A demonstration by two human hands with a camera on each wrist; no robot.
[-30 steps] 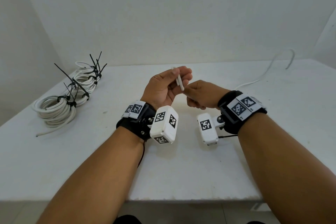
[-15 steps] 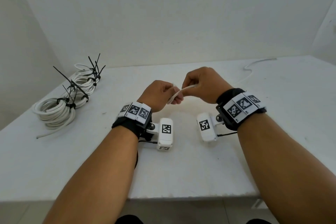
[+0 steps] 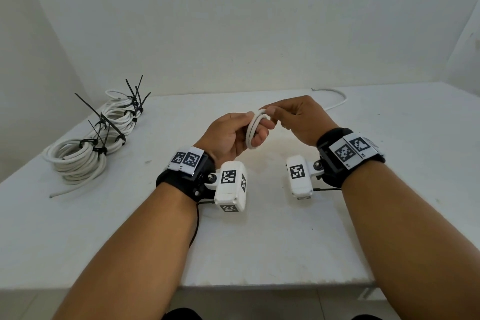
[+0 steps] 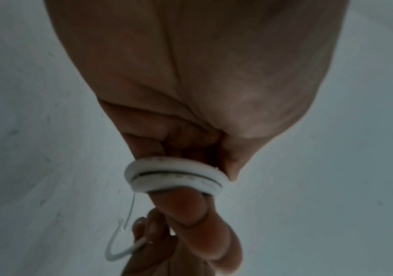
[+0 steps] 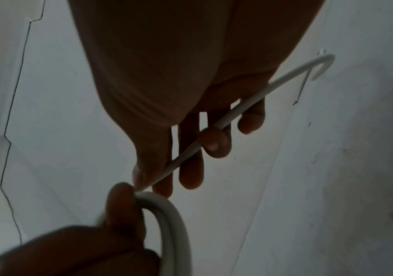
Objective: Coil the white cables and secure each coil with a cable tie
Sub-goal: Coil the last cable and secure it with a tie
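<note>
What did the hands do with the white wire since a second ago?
The left hand went from holding just the end of the white cable to holding two small loops of it. The right hand moved up and fed more cable in, so the loose tail got shorter. The tied coils on the table stayed put.

Bare forearms, each wearing a black wrist strap [image 3: 181, 179] with white square-patterned marker tags and a white boxy camera [image 3: 231, 186]; a thin black cable [image 3: 327, 189] trails.
</note>
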